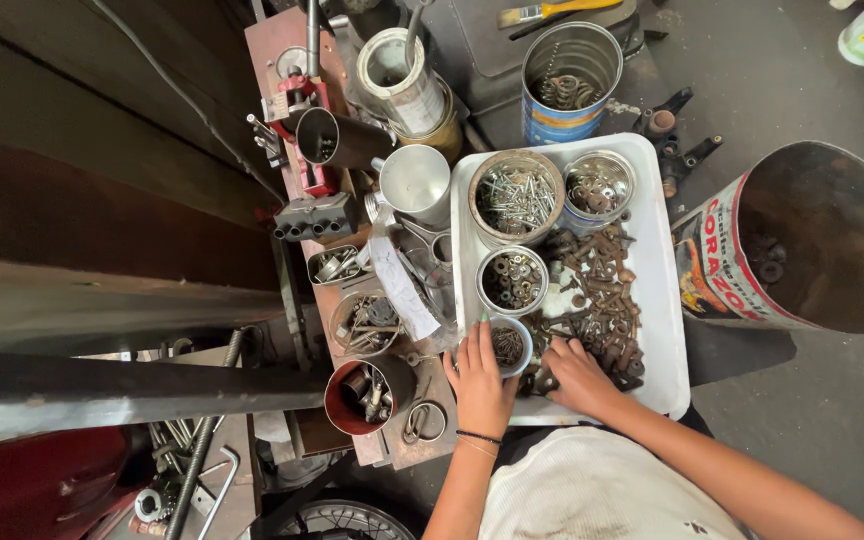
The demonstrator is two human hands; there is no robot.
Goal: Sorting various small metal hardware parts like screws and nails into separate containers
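Your left hand [479, 385] wraps its fingers around the small tin cup [509, 346] at the lower middle of the frame, on the white tray [662, 330]. It's rigid, smooth-walled, heavy with small hardware; grip its sides. Your right hand [577, 375] rests, fingers curled, on the rusty bolts [602, 300]: rough, hard, loose.

A small round tin [508, 346] of dark screws stands upright on the white tray's [664, 300] near-left corner beside rusty bolts [602, 300].
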